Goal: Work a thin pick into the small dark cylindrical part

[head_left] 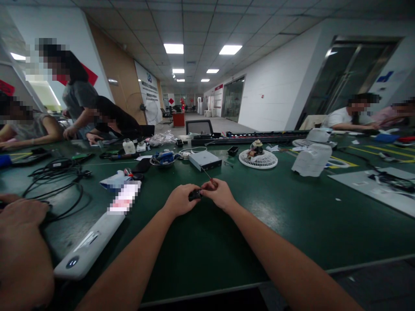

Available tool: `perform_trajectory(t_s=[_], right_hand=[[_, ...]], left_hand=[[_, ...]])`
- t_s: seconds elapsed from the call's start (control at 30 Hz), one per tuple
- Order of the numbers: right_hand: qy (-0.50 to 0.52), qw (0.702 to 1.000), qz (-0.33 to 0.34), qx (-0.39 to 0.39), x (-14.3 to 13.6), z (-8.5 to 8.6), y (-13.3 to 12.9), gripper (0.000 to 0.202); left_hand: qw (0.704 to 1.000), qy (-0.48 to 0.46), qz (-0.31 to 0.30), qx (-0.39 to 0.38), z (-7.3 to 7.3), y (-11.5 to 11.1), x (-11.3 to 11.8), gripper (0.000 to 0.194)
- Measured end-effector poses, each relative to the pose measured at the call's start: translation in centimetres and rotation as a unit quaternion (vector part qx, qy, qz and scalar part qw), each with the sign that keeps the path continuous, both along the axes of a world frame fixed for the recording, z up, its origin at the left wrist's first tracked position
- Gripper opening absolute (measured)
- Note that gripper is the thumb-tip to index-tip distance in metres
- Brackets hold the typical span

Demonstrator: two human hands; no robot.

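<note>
Above the green table (201, 255), my left hand (180, 200) is closed around a small black part (195, 195). My right hand (220, 193) meets it from the right, its fingers pinched on a thin screwdriver (206, 173) with a reddish handle; the shaft points up and left, away from the black part. The fingertips of both hands are close together at the part. Just beyond them lies a grey metal box (205, 160). What the right fingertips touch on the black part is too small to tell.
A white fan grille (258, 160) with a motor and a white housing (312, 160) stand right of centre. At left are a long white device (92, 246), black cables (69, 185), a bowl of blue parts (163, 158) and another person's hand (24, 211). Several people sit or stand around.
</note>
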State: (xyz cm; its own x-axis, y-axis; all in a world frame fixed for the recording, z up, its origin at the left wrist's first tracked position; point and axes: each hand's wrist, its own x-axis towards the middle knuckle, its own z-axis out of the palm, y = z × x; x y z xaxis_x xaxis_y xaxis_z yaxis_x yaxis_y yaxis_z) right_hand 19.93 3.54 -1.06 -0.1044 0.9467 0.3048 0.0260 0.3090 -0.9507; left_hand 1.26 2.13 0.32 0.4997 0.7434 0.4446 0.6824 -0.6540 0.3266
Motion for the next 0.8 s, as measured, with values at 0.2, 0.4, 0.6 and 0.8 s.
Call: perform_trajectory(t_s=[0.2, 0.4, 0.6, 0.8], right_hand=[[0.075, 0.996, -0.022, -0.033, -0.05, 0.08, 0.29, 0.034], [0.114, 0.991, -0.020, -0.072, -0.03, -0.13, 0.49, 0.057], [0.114, 0.992, -0.016, -0.059, 0.04, -0.01, 0.26, 0.056], [0.025, 0.999, -0.026, -0.017, 0.18, 0.08, 0.39, 0.029]], left_hand=[[1.000, 0.014, 0.013, 0.011, 0.39, -0.35, 0.22, 0.030], [0.999, 0.022, 0.036, 0.012, 0.40, -0.37, 0.29, 0.030], [0.998, 0.015, 0.064, 0.017, 0.18, -0.17, 0.23, 0.030], [0.997, 0.010, 0.075, 0.019, 0.18, -0.13, 0.22, 0.030]])
